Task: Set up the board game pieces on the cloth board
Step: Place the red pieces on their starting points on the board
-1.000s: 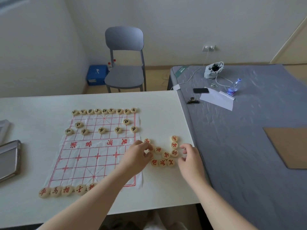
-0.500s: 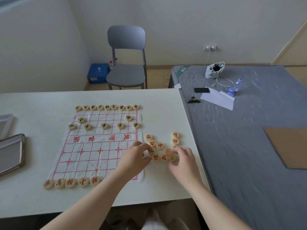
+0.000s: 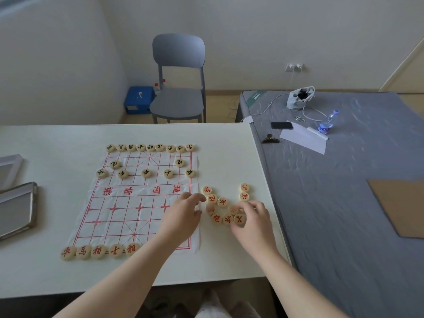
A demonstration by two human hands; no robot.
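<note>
Cloth board [image 3: 128, 203]: lies flat on the white table [image 3: 57, 138], red grid facing up.
Black pieces [image 3: 150, 147]: nine in a row along the far edge, two behind it, five more in a line nearer the middle.
Red row [image 3: 97, 251]: five pieces side by side at the near left edge of the board.
Loose red pieces [image 3: 222, 201]: a cluster on the bare table just right of the board.
Left hand [image 3: 183, 218]: over the board's right edge, fingers loosely bent toward the cluster, nothing visible in them.
Right hand [image 3: 254, 222]: on the cluster's near right side, fingertips curled down onto the pieces. I cannot tell whether it pinches one.
Bed [image 3: 344, 203]: grey, touching the table's right side, with a phone [image 3: 281, 125] and a bottle [image 3: 327, 122] on it.
</note>
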